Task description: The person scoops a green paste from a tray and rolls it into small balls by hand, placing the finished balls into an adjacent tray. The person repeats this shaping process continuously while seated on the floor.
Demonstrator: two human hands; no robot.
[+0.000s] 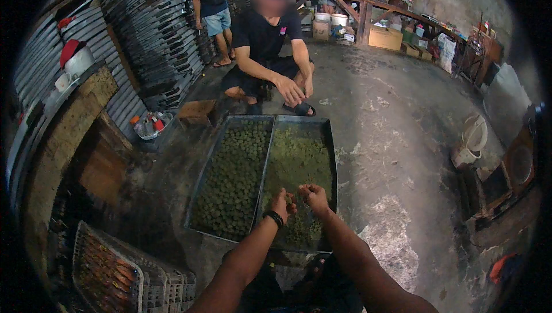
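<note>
Two shallow metal trays lie side by side on the floor before me. The left tray [202, 170] holds many small round dark-green balls [233, 175]. In the right tray [335, 162] is loose, crumbly green material [297, 153]. Over the near half of that right tray is my left hand [283, 204], a dark bracelet at its wrist, with the fingers curled; whether it holds anything is unclear. Close to its right, my right hand [314, 197] has its thumb and fingertips pinched together. Anything between those fingertips is too small to make out.
A person [274, 41] sits at the trays' far end, hands above the floor. Another person [210, 6] stands behind, near tall stacks of metal trays [151, 28]. Plastic crates [142, 278] are at near left, a wooden stool [196, 110] at far left, white buckets [472, 140] at right.
</note>
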